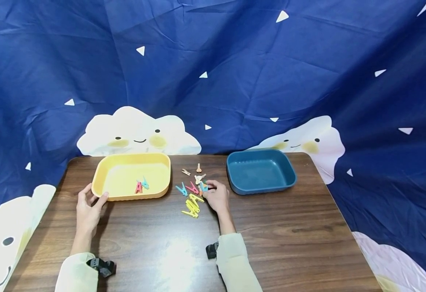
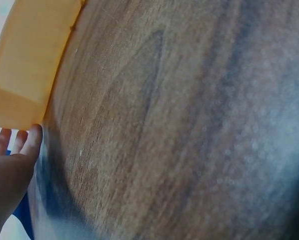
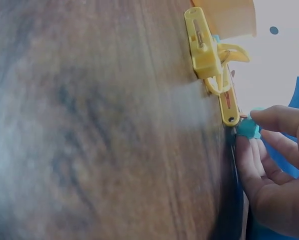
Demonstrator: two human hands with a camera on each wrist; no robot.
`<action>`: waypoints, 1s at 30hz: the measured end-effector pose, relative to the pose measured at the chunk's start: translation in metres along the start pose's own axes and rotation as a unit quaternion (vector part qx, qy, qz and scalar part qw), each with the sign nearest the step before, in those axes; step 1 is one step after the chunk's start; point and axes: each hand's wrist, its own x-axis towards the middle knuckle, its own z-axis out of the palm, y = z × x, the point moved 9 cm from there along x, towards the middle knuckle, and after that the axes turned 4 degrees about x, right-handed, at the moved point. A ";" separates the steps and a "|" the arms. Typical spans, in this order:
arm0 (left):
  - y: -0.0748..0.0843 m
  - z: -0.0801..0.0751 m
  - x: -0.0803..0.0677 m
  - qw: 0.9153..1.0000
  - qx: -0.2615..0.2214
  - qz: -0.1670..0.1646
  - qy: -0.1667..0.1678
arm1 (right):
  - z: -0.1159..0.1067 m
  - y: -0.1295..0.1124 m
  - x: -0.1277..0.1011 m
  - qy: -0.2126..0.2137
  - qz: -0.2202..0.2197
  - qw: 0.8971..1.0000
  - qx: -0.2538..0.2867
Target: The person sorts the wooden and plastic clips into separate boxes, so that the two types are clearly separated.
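My left hand [image 1: 88, 211] touches the near left corner of a yellow bin [image 1: 163, 178], its fingers along the side and the thumb at the front. In the left wrist view, the fingertips meet the wall of the bin [image 2: 27, 60]. Inside lie a red clothespin [image 1: 138, 187] and a light blue clothespin [image 1: 145, 183]. My right hand [image 1: 218, 196] pinches a blue clothespin [image 3: 248, 128] between thumb and fingers, partly hidden. Beside it lie yellow clothespins [image 1: 192, 206], a red clothespin [image 1: 192, 187], another blue clothespin [image 1: 181, 189] and small wooden clothespins [image 1: 186, 172].
A dark blue bin [image 1: 262, 172] stands at the back right of the brown wooden table [image 1: 289, 235]. Behind the table hangs a blue cloth [image 1: 227, 97] with white clouds and triangles.
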 end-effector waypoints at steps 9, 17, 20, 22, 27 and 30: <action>0.004 0.001 -0.001 1.000 -0.019 0.022 0.008 | -0.001 -0.005 0.001 0.002 -0.008 1.000 0.020; 0.004 -0.001 -0.002 1.000 0.003 0.023 0.008 | -0.003 -0.012 0.001 0.006 -0.016 1.000 0.018; 0.003 -0.001 -0.002 1.000 -0.007 0.021 0.008 | -0.003 -0.016 0.000 0.003 -0.022 0.999 0.023; 0.004 -0.001 -0.002 1.000 -0.016 0.021 0.010 | -0.001 -0.019 0.001 -0.002 -0.025 0.999 0.023; 0.006 -0.001 -0.004 0.999 -0.026 0.026 0.013 | 0.004 -0.023 0.002 -0.005 -0.037 0.999 0.019; 0.005 -0.001 -0.003 1.000 -0.017 0.022 0.012 | 0.007 -0.027 0.001 -0.005 -0.045 0.999 0.016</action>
